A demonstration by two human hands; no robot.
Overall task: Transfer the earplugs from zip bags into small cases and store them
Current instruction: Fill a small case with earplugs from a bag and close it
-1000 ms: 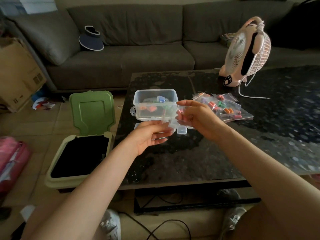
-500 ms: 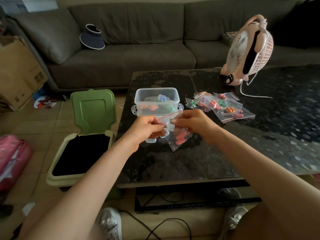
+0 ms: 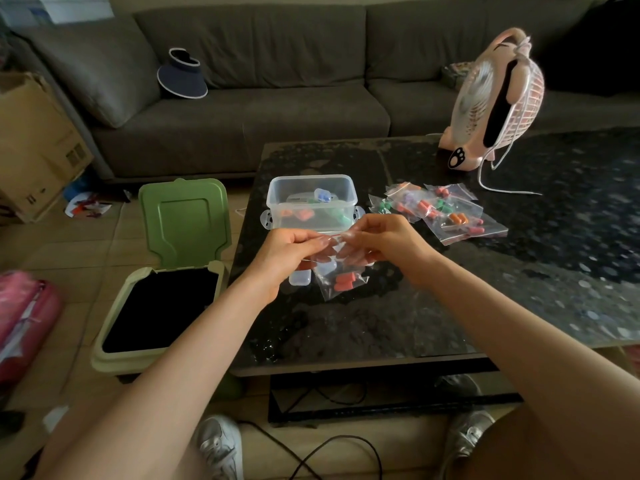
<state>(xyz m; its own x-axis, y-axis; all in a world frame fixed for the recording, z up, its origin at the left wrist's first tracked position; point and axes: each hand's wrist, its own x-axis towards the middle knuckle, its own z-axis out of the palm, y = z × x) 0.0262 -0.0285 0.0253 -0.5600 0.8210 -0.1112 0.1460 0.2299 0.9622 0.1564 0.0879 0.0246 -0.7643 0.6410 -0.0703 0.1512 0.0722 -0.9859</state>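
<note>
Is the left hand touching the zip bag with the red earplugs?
Touching. The head view shows the left hand pinching the top edge of the zip bag, with the right hand pinching it alongside.

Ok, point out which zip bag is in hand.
The bag holding red earplugs, pinched by the left hand and right hand; the other bags lie on the table.
</note>
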